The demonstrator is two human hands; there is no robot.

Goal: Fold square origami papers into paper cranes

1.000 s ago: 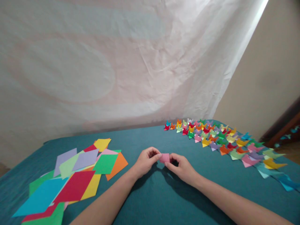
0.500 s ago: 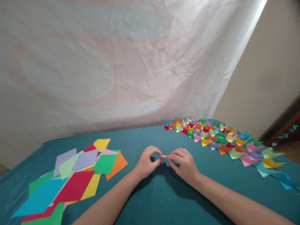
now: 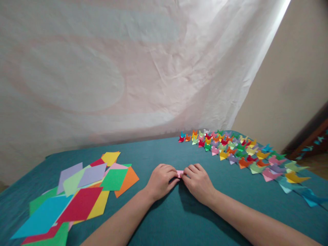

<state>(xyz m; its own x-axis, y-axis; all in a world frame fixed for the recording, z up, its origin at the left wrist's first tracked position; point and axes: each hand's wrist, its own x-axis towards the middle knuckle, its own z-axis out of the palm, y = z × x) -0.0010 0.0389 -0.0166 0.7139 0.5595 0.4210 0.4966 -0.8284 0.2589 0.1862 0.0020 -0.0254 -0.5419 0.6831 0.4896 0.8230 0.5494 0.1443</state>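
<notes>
A small folded piece of pink paper (image 3: 180, 173) is pinched between my two hands, low over the middle of the teal cloth. On its left side, my left hand (image 3: 162, 181) is closed with thumb and fingers at the paper's edge. My right hand (image 3: 197, 182) grips the opposite side, fingers curled and thumb against the paper. Only a narrow pink strip shows between the fingertips; the rest is covered by my fingers.
Loose coloured paper sheets (image 3: 80, 204) lie overlapping at the left. Rows of small folded paper birds (image 3: 241, 147) in many colours stand along the right side. The teal tablecloth (image 3: 143, 153) reaches back to a pale hanging sheet (image 3: 143, 85). A beige wall (image 3: 289, 75) is at the right.
My hands have lowered slightly toward the cloth. The pink paper has turned from an edge-on strip to show more of its flat face, and my fingers have closed in around it.
</notes>
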